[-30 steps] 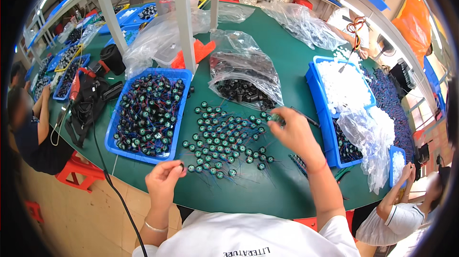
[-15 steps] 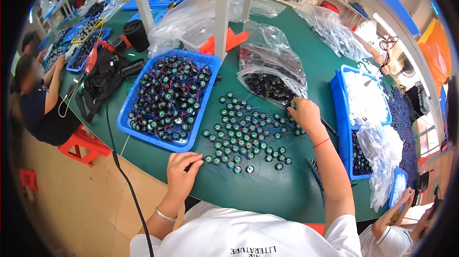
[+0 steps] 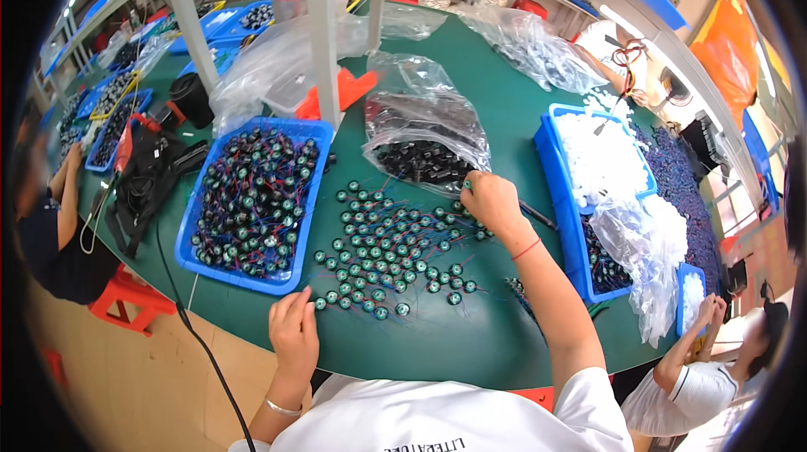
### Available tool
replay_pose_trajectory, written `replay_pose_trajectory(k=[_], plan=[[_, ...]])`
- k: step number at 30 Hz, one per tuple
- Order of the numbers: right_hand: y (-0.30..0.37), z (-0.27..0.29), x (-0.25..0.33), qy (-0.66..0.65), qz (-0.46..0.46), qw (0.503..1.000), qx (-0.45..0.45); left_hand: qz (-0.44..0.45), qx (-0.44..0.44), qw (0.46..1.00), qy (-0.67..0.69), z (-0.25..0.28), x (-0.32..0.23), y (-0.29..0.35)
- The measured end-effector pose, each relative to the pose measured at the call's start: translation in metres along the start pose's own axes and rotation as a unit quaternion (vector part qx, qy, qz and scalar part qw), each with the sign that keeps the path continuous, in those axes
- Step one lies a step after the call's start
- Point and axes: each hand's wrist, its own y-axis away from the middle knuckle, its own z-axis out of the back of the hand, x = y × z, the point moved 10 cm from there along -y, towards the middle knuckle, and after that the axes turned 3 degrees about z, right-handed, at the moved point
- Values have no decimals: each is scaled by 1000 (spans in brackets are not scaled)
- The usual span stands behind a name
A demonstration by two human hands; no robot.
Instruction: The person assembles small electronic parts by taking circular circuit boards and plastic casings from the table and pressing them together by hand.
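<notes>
Small round black parts with green faces and thin red and blue wires (image 3: 378, 242) lie spread over the green table. At the right edge of this spread, my right hand (image 3: 494, 204) pinches one such green-faced part (image 3: 467, 186) with its fingertips, just in front of an opened clear bag of black plastic pieces (image 3: 418, 158). My left hand (image 3: 294, 336) is at the table's front edge, beside the nearest loose parts. Its fingers point away from me and are drawn together; what they hold, if anything, is hidden. A blue bin (image 3: 244, 282) heaped with the same wired parts stands beyond it.
Blue bins (image 3: 565, 200) with white pieces and wired parts stand at right, a clear plastic bag (image 3: 630, 254) draped over them. A grey post (image 3: 322, 49) rises behind the left bin. A black cable (image 3: 197, 343) hangs at left. Co-workers sit on both sides.
The whole view has shifted, moving the table's contents leftward in the picture. My left hand's fingers have drawn closer together. My right hand stays by the bag's mouth.
</notes>
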Motion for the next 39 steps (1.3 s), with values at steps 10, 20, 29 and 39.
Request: replay_pose_trajectory(k=[10, 20, 29, 39], plan=[[4, -9, -6, -19, 16, 999, 30, -90, -59, 993, 40, 30, -62, -28], [9, 10, 5, -11, 20, 1000, 12, -98, -18, 975, 200, 18, -111, -68], [87, 153, 145, -245, 225, 936, -112, 182, 286, 703, 626, -83, -124, -61], [94, 152, 113, -403, 125, 906, -34, 171, 319, 668, 651, -81, -126, -41]])
